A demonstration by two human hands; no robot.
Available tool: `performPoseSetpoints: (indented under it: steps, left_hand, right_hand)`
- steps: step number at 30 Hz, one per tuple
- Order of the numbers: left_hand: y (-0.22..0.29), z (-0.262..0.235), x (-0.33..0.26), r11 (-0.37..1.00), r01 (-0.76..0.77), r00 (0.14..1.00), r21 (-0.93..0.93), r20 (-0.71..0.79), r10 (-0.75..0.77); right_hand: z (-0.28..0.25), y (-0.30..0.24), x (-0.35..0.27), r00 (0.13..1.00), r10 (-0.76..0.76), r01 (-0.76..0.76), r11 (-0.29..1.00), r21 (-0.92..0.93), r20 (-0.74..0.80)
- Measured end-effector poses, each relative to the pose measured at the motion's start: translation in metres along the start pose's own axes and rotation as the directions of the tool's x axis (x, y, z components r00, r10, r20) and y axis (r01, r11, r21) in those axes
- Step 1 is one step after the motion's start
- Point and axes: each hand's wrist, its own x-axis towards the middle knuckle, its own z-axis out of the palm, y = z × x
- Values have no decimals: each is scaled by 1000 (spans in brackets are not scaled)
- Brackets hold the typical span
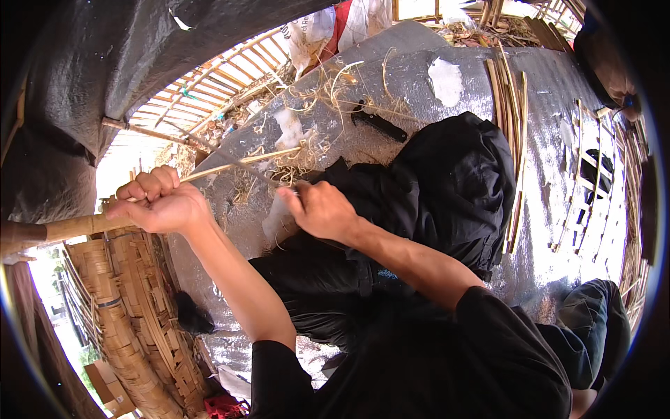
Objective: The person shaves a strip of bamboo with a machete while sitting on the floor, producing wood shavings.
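Currently left hand (162,204) fingers curled tight round thin pale bamboo strip (241,162); right hand (322,208) fisted, tool hidden. Risk: slip cuts knee under black cloth (447,181).

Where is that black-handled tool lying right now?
The black-handled tool lies on the silvery mat, upper centre of the head view, beyond the right hand, among pale shavings.

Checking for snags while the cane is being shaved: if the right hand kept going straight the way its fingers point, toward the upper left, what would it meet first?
Probably the thin pale bamboo strip that the left hand holds, with the tangle of pale curled shavings on the silvery sheet beside it. The right hand sits close below; depth is unclear.
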Motion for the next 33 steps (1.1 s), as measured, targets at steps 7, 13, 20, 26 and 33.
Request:
performPoseSetpoints:
  steps: [7, 13, 20, 26, 33]
  left_hand:
    - [2, -1, 5, 999, 31, 994, 9, -101, -29]
    - [4, -10, 5, 999, -9, 996, 33, -87, 12]
    - [3, 1, 9, 1000, 25, 993, 3, -118, -24]
    - [-3, 2, 10, 996, -54, 992, 67, -109, 61]
    - [2, -3, 14, 993, 6, 985, 118, -170, 15]
  right_hand:
    - [23, 78, -3, 992, 128, -126, 988, -92, 20]
    - [24, 21, 1, 995, -20, 9, 994, -107, -98]
    - [29, 113, -7, 990, 136, -142, 972, -186, -48]
    - [10, 35, -1, 1000, 29, -28, 993, -111, 10]
    - [41, 150, -23, 951, -183, 55, 893, -446, -248]
